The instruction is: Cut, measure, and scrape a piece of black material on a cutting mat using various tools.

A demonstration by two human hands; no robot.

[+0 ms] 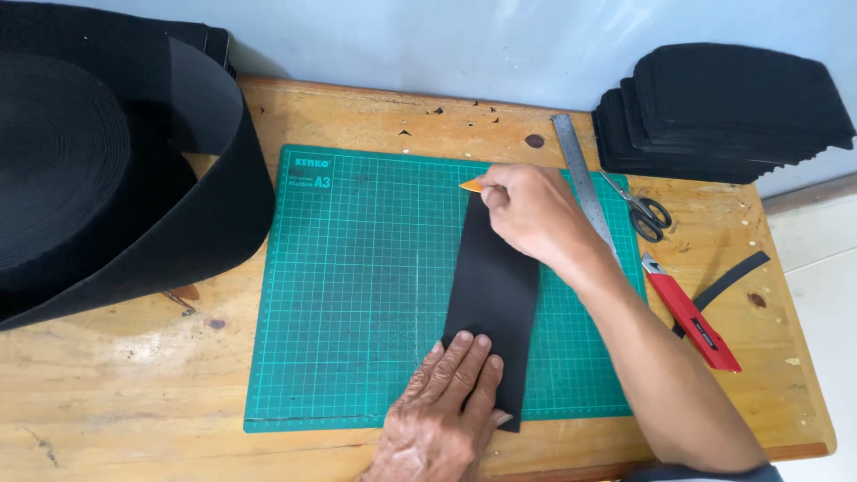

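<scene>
Head view looks down on a wooden tabletop (107, 393) carrying a green cutting mat (357, 295), with a black strip (495, 286) lying lengthwise on the mat's right half. The left hand (442, 415) lies flat, fingers together, pressing the strip's near end onto the mat. The right hand (531, 214) is closed around an orange tool (470, 186) at the strip's far left corner; only the tool's tip shows, so whether it is a marker or a blade cannot be told. A steel ruler (585, 183) lies just right of the strip, partly under the right forearm and not against the strip's edge. Scissors (644, 212) and a red knife (692, 317) rest on bare wood right of the mat, a thin black offcut (732, 278) beside the knife. A stack of cut black pieces (728, 112) sits at the far right, and a large black roll (98, 178) fills the left side. As a judgement: with only the near end held, the far end could slide or buckle under the tool's pull and the line could wander, more so with no straightedge guiding it. If the tip is sharp, a stroke drawn toward the left hand could reach its fingers.
</scene>
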